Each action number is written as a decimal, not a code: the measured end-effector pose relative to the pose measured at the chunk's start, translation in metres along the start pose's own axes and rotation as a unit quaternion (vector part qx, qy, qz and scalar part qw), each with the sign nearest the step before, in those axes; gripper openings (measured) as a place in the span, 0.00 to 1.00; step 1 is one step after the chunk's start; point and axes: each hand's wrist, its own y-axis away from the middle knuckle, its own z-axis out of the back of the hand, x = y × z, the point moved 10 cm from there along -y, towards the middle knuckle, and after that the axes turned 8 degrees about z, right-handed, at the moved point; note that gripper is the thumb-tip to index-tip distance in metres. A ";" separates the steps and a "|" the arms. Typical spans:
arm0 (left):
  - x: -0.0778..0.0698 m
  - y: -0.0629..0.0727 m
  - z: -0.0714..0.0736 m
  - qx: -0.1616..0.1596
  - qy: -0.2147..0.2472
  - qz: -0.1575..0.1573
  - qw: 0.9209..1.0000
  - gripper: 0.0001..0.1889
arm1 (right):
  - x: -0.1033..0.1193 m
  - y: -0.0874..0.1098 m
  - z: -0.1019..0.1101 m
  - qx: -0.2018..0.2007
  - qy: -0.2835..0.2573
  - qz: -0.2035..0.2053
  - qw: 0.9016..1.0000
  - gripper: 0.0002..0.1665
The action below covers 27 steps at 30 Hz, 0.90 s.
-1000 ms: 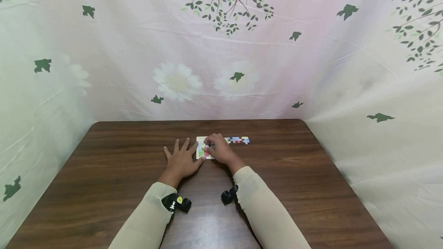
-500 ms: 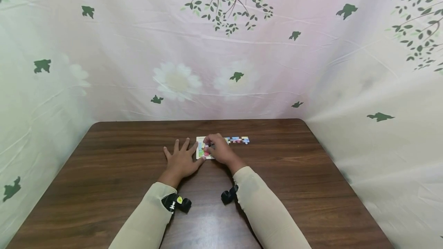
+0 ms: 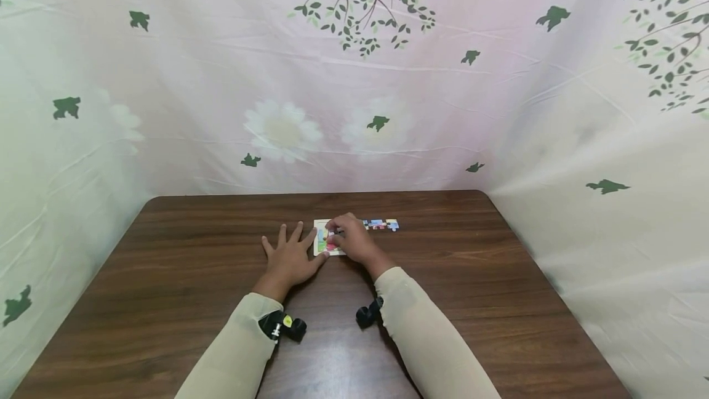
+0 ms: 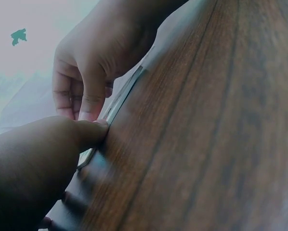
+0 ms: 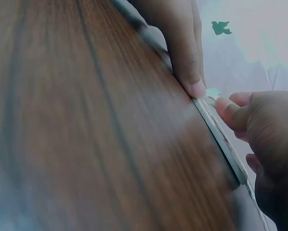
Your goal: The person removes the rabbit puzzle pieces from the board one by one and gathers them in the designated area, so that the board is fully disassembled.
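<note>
Head view: your puzzle (image 3: 322, 244) could skid if your left hand (image 3: 290, 260) — fingers spread, gripping nothing, thumb at its near edge — braces too lightly. It lies just beside that hand and under your right hand (image 3: 356, 241), whose fingers bend over it; whether they pinch anything, you can't tell.

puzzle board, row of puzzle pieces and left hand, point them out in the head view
puzzle board (image 3: 320, 223): head view, upper left rim
puzzle pieces (image 3: 378, 225): head view, row's middle
left hand (image 3: 290, 261): head view, back of hand
</note>
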 end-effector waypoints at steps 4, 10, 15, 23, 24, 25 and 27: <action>0.000 0.000 0.000 0.000 0.001 0.003 1.000 0.43 | -0.006 0.003 0.007 -0.020 -0.021 -0.018 0.999 0.13; -0.001 0.001 0.001 0.000 0.001 0.005 1.000 0.43 | -0.014 0.009 0.019 -0.035 -0.032 -0.026 0.999 0.12; -0.001 0.001 0.001 0.000 0.002 0.005 1.000 0.43 | -0.023 0.016 0.028 -0.045 -0.045 -0.044 0.997 0.12; 0.000 -0.001 -0.001 0.001 -0.003 0.006 1.000 0.44 | -0.024 0.021 0.039 -0.046 -0.036 -0.005 0.998 0.10; 0.001 -0.001 -0.001 0.001 -0.003 0.007 1.000 0.44 | -0.025 0.022 0.040 -0.047 -0.034 -0.002 0.998 0.10; 0.001 -0.001 -0.002 0.002 -0.003 0.007 1.000 0.44 | -0.026 0.024 0.042 -0.049 -0.034 0.002 0.998 0.09; 0.001 -0.001 -0.002 0.002 -0.001 0.007 1.000 0.44 | -0.028 0.026 0.045 -0.054 -0.037 0.009 0.998 0.10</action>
